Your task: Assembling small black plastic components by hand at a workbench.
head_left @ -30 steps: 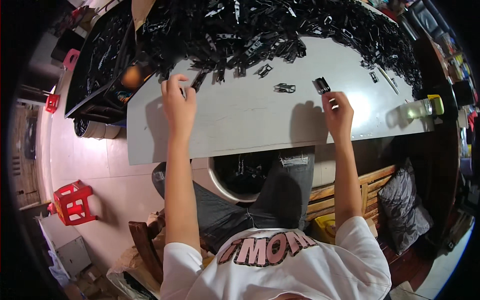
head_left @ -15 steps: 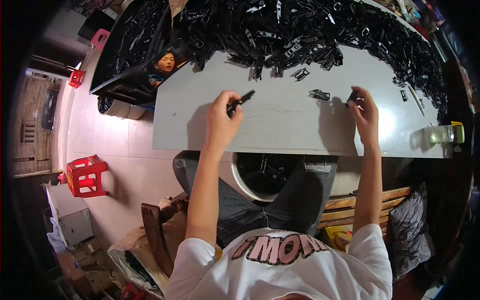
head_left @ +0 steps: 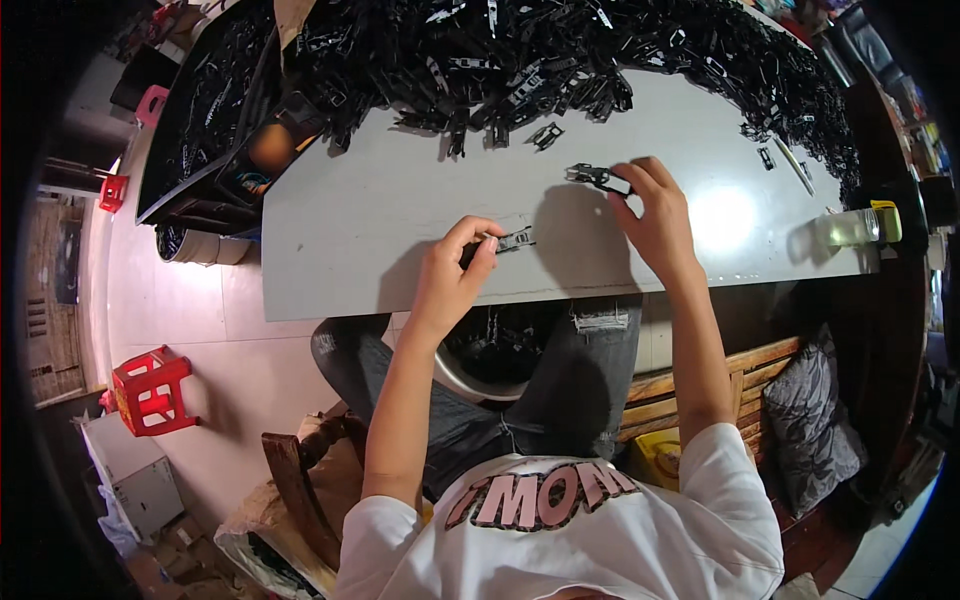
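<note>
My left hand (head_left: 452, 278) is closed around a slim black clip-like part. Its slotted, silvery end (head_left: 516, 240) sticks out to the right, just above the grey tabletop (head_left: 345, 235). Further right and a little farther away, my right hand (head_left: 662, 215) has thumb and fingers closed on a black piece (head_left: 617, 182). That piece meets or overlaps a small black part with a pale tip (head_left: 583, 174); whether they are joined I cannot tell. Another loose black clip part (head_left: 546, 136) lies beyond, by the pile.
A big heap of black parts (head_left: 500, 75) covers the table's far side. At right are a small part (head_left: 767, 158), a thin stick-like tool (head_left: 795, 165) and a jar of pale liquid (head_left: 850, 228). A lit phone (head_left: 268, 150) leans at left. A red stool (head_left: 153, 390) stands on the floor.
My left hand has come nearer and rightward, its part now turned to point right. My right hand has moved left to the small part on the table. The whole view has shifted slightly.
</note>
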The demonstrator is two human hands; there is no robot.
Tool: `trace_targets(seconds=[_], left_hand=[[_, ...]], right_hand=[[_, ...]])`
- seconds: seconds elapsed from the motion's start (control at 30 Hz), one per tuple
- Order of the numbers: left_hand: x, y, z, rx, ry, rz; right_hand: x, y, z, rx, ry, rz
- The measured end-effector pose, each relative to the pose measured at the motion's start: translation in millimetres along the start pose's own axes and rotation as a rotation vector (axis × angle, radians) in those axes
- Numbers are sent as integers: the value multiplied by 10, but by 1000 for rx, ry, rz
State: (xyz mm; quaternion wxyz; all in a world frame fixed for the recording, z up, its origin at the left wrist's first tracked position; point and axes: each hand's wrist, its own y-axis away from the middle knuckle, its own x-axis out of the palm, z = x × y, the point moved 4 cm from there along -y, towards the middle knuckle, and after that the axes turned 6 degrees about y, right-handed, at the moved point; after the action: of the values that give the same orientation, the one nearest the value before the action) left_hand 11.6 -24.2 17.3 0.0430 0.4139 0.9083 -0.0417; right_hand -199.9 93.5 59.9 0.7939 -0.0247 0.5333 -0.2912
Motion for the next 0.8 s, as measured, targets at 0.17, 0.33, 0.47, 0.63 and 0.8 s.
trace_targets(seconds=[0.17, 0.33, 0.47, 0.63, 0.8], left_hand=[[10, 6, 9, -15, 14, -10], [17, -5, 32, -6, -11, -20], [-4, -4, 47, -24, -41, -49], [64, -31, 68, -9, -31, -25], [46, -13, 55, 29, -42, -21]], right_hand=[[150, -127, -50, -52, 73, 17], [287, -159, -97, -87, 86, 80], [347, -151, -21, -38, 35, 141], [336, 41, 466, -97, -317, 308], [383, 76, 651, -145, -320, 366]])
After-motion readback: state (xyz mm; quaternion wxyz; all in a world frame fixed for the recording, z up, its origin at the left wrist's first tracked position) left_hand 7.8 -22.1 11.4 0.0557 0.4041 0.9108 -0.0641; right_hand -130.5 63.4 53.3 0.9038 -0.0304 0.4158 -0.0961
